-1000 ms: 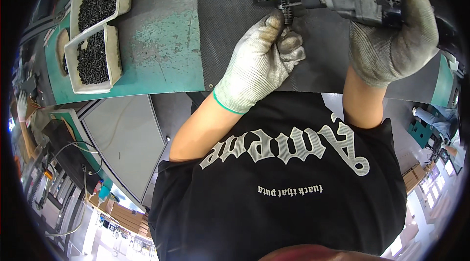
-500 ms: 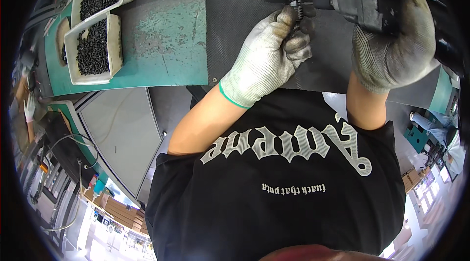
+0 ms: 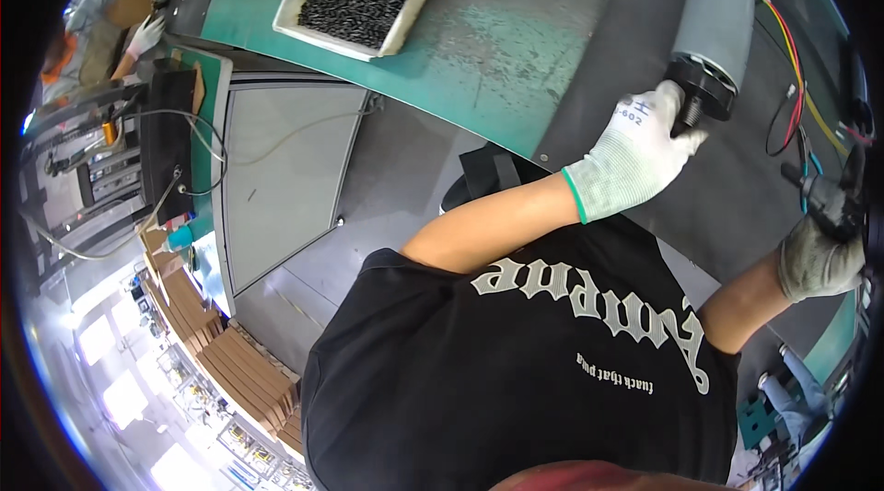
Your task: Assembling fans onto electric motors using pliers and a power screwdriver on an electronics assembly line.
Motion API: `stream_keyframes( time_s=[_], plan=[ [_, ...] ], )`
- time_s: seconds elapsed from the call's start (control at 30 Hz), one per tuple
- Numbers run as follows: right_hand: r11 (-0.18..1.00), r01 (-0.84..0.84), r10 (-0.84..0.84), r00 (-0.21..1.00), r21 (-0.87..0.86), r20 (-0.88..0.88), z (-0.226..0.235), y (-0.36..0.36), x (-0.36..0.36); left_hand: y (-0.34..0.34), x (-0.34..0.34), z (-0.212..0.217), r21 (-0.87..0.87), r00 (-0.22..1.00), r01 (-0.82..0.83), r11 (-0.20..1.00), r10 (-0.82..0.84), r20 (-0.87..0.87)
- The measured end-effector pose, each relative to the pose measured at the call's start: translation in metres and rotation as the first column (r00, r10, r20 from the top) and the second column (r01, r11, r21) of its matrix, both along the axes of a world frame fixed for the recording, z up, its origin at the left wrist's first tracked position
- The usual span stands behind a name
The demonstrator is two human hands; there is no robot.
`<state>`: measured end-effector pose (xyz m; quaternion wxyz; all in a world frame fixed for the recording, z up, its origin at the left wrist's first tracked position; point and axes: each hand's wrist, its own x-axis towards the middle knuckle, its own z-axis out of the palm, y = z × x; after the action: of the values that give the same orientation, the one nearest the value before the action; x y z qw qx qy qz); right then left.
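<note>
A grey cylindrical motor [image 3: 715, 26] with a black end ring lies on the dark mat, its ridged shaft [image 3: 691, 111] facing me. My left hand [image 3: 640, 146], in a white knitted glove, is closed on the motor's shaft end, with fingers on either side of the shaft. Far to the right, my right hand [image 3: 818, 256], in a soiled glove, grips a black power driver [image 3: 833, 201]. The driver stands apart from the motor, and part of it is lost in the dark rim of the view.
Trays of small black screws [image 3: 359, 3] stand on the green bench [image 3: 479, 76] at the back left. Coloured wires [image 3: 790, 58] run beside the motor. A grey panel [image 3: 290, 169] stands below the bench. Another person's gloved hand [image 3: 145, 36] shows at far left.
The view has swung right, so the bench appears tilted. My right hand has drawn the driver away from the motor's shaft toward the right. My left hand stays at the shaft end.
</note>
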<state>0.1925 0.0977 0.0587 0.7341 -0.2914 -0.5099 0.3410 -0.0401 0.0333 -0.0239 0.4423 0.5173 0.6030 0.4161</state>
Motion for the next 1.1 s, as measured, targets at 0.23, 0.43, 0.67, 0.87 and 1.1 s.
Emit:
stream_keyframes(
  time_s=[0.23,0.43,0.67,0.87,1.1],
  plan=[
    [0.961,0.204,-0.191,0.978,-0.186,0.082,-0.039,-0.042,0.045,0.023,-0.240,0.043,0.393,0.178,-0.348,0.851,0.471,-0.864],
    [0.963,0.230,-0.207,0.965,-0.140,0.159,-0.032,-0.054,0.050,0.060,-0.349,0.012,0.154,0.169,-0.266,0.952,0.203,-0.964],
    [0.959,0.145,-0.137,0.989,-0.243,0.050,-0.026,-0.063,0.020,0.040,-0.336,0.023,0.255,0.124,-0.209,0.944,0.284,-0.951],
    [0.978,-0.075,0.056,0.993,-0.196,-0.101,0.008,-0.060,-0.007,0.016,-0.210,0.063,0.283,0.803,-0.359,0.889,0.140,0.579],
    [0.847,-0.520,0.417,0.783,-0.116,-0.462,0.070,-0.060,-0.020,-0.002,-0.048,0.074,0.346,-0.254,0.267,0.899,-0.281,0.925]
  ],
)
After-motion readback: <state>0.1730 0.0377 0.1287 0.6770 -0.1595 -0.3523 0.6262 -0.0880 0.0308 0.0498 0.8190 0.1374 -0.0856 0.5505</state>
